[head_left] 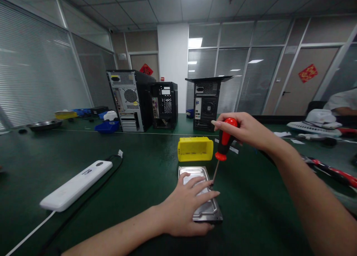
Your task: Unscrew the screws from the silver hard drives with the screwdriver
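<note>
A silver hard drive (208, 213) lies flat on the green table (134, 181). Across its top rests my left hand (189, 204), fingers spread over the metal cover. My right hand (237, 129) is wrapped round the red and black handle of a screwdriver (224, 141). The screwdriver leans slightly, its shaft pointing down to the drive's right edge beside my left fingertips. Whether its tip sits in a screw is too small to tell. Just behind the drive is a yellow bin (195, 150).
A white power strip (78, 185) with cables lies at the left. Computer cases (131, 100) stand at the back near a blue bin (107, 127). Red-handled tools (334, 172) and a white cap (320, 118) are at the right. A person's arm shows at the far right.
</note>
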`<state>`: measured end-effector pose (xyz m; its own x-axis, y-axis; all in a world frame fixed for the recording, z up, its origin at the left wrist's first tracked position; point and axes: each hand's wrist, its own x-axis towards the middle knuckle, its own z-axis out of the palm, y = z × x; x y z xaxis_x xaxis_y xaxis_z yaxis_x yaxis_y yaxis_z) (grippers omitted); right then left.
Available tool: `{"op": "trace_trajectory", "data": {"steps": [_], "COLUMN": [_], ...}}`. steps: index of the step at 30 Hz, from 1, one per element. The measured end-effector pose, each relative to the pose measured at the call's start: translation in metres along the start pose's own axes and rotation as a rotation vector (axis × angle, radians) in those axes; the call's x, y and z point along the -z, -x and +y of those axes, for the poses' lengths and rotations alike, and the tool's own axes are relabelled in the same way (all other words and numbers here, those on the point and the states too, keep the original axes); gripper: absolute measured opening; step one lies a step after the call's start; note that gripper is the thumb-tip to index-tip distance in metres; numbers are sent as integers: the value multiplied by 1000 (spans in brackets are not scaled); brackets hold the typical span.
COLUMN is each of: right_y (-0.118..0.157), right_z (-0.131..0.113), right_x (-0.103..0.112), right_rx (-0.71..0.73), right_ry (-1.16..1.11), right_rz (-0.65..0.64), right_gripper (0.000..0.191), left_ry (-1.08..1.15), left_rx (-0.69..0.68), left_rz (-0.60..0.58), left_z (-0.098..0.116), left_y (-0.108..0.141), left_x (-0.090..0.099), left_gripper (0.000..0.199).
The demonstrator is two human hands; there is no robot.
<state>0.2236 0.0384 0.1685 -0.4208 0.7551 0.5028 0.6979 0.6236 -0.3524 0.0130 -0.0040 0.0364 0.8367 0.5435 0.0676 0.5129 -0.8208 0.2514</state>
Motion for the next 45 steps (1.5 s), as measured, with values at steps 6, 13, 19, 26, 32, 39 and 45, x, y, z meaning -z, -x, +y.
{"op": "trace_trajectory", "data": {"steps": [6, 13, 19, 26, 32, 39, 45], "right_y": [0, 0, 0, -1, 0, -1, -2], "right_z": [1, 1, 2, 0, -1, 0, 4], "right_x": [0, 0, -1, -1, -1, 0, -9], "right_rx": [-29, -64, -77, -109, -113, -109, -54], "right_ry": [-13, -61, -83, -88, -56, 20, 75], "right_rz": [0, -28, -36, -82, -63, -51, -11], "right_gripper": [33, 36, 42, 45, 45, 42, 46], "left_ry": [1, -1, -1, 21, 76, 83, 74], "left_rx": [2, 6, 18, -11, 7, 24, 21], "left_rz": [8, 5, 20, 7, -27, -32, -42], "left_z": [-1, 0, 1, 1, 9, 11, 7], "left_y": [0, 0, 1, 2, 7, 6, 3], "left_x": [-1, 0, 1, 4, 16, 18, 12], "left_gripper": [69, 70, 69, 66, 66, 67, 68]}}
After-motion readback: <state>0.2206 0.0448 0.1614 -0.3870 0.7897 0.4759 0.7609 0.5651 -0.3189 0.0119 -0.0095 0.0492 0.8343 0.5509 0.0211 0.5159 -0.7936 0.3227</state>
